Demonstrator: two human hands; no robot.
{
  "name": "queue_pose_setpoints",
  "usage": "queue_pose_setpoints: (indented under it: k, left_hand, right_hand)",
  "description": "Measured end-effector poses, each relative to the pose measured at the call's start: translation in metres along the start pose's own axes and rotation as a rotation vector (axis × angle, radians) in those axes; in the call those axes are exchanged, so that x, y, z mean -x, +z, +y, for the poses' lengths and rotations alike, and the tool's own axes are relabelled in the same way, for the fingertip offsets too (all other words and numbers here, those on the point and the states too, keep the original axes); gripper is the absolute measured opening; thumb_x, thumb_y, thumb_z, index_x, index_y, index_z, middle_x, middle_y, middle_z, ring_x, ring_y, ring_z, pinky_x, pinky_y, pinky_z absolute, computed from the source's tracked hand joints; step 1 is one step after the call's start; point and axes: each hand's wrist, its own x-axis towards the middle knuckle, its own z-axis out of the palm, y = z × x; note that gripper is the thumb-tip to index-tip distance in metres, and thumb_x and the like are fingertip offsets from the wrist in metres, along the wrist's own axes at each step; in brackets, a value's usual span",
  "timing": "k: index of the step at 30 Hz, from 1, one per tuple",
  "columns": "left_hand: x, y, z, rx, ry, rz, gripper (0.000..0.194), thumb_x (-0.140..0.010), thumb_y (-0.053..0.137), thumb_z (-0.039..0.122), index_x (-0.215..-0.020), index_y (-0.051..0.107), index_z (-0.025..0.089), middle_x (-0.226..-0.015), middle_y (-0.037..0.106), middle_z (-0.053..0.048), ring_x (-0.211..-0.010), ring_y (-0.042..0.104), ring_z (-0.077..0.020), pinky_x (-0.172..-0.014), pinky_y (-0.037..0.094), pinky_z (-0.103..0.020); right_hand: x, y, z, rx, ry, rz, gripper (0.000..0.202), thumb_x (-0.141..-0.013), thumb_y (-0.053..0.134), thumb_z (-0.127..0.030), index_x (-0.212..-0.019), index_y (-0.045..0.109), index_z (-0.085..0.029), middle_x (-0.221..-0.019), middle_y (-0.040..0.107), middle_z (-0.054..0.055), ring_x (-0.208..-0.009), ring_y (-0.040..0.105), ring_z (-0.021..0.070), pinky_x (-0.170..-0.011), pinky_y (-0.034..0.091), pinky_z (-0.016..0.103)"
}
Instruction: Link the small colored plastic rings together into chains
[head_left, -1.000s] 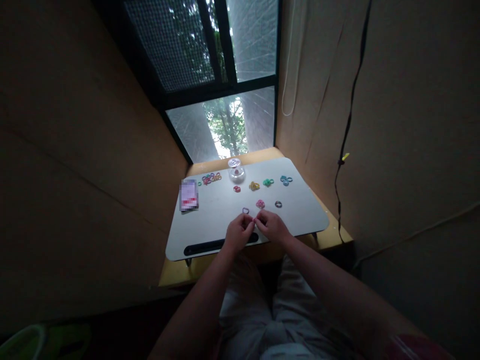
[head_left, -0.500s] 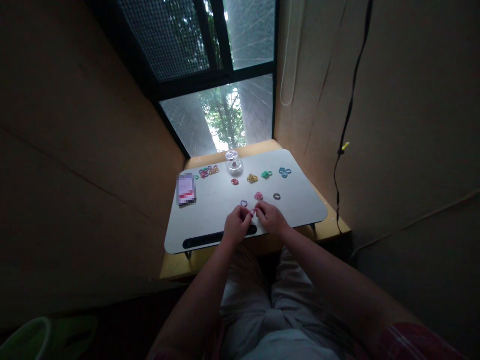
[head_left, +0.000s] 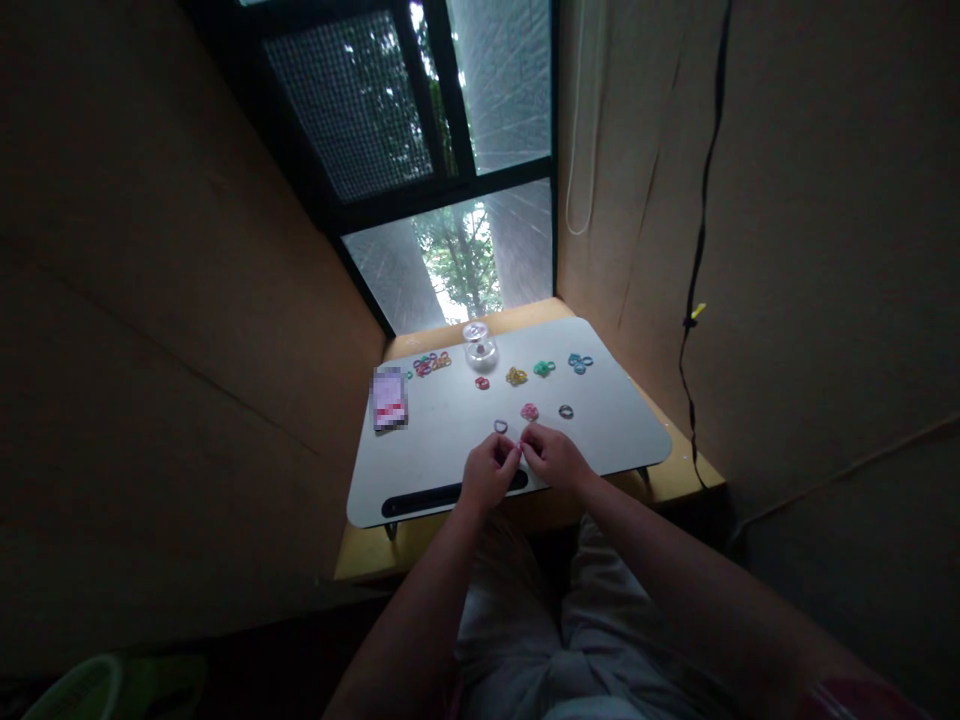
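Note:
My left hand (head_left: 489,470) and my right hand (head_left: 555,455) meet fingertip to fingertip over the front of a white lap table (head_left: 442,445). Both are closed in a pinch on a small pink band (head_left: 519,447), mostly hidden by the fingers. Just beyond them lie a purple band (head_left: 500,426), a pink pile (head_left: 529,411) and a dark band (head_left: 565,411). Farther back are red bands (head_left: 482,383), yellow bands (head_left: 516,376), green bands (head_left: 544,368) and blue bands (head_left: 580,363). A mixed multicoloured group (head_left: 430,363) lies at the back left.
A clear round jar (head_left: 481,350) stands at the table's back edge. On the left lies a blurred-out phone-like rectangle (head_left: 390,398). A black slot (head_left: 424,498) runs along the front edge. Walls flank both sides, and a black cord (head_left: 701,230) hangs at right.
The whole view has shifted, so the table appears lower and farther right. My hands have drawn closer together, and less of the pink band shows between them.

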Motion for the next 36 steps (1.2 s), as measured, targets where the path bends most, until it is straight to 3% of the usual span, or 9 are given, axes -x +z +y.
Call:
queue_pose_setpoints:
  k: [17, 36]
  left_hand:
    - [-0.0007, 0.0044, -0.0062, 0.075, -0.038, 0.096, 0.019, -0.083, 0.059, 0.036, -0.076, 0.055, 0.019, -0.063, 0.056, 0.004, -0.056, 0.050, -0.0101, -0.055, 0.037, -0.021]
    - [0.0024, 0.0042, -0.0035, 0.068, -0.039, 0.040, 0.002, -0.081, 0.054, 0.022, -0.082, 0.055, 0.021, -0.062, 0.056, 0.006, -0.055, 0.048, -0.0097, -0.056, 0.034, -0.021]
  right_hand:
    - [0.0013, 0.0016, 0.0010, -0.018, 0.005, -0.005, 0.010, -0.086, 0.050, -0.024, -0.076, 0.052, -0.021, -0.064, 0.054, -0.003, -0.058, 0.049, 0.0133, -0.058, 0.035, 0.024]
    - [0.0016, 0.0008, -0.0005, 0.015, 0.001, -0.027, 0.008, -0.084, 0.050, -0.022, -0.076, 0.052, -0.021, -0.067, 0.055, -0.002, -0.061, 0.051, 0.0133, -0.059, 0.034, 0.025]
